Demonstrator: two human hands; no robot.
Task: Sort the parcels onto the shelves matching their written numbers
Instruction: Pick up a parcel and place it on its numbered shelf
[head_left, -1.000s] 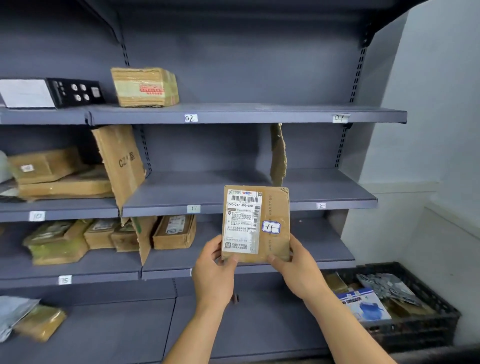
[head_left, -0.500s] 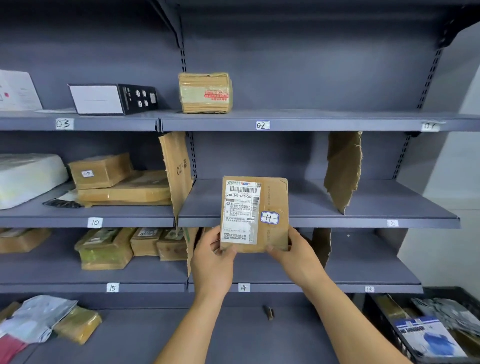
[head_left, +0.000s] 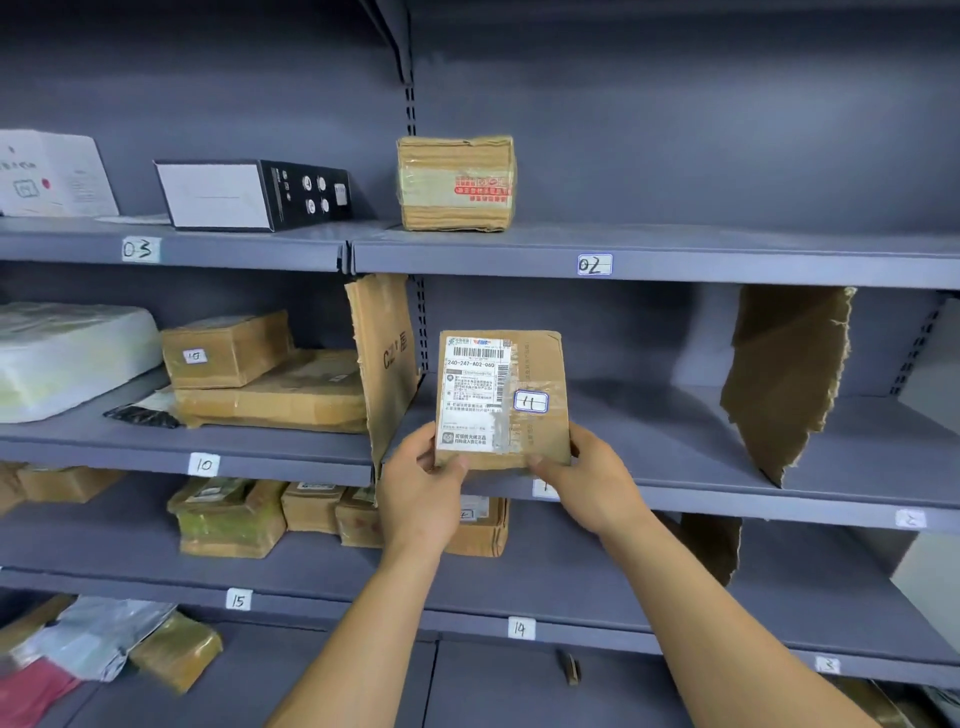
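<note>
1. Between two cardboard dividers (head_left: 387, 358), the middle shelf (head_left: 675, 441) lies bare.
2. Our left hand (head_left: 421, 488) and right hand (head_left: 592, 483) grip the parcel (head_left: 501, 400) marked 11 by its bottom corners, upright at that shelf's front edge.

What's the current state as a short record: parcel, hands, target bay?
parcel: brown box, upright, at the shelf's front edge
sticker: reads 11
left hand: grips lower left corner
right hand: grips lower right corner
bay: middle shelf, between left divider and right divider
shelf tag: mostly hidden by right hand
</note>
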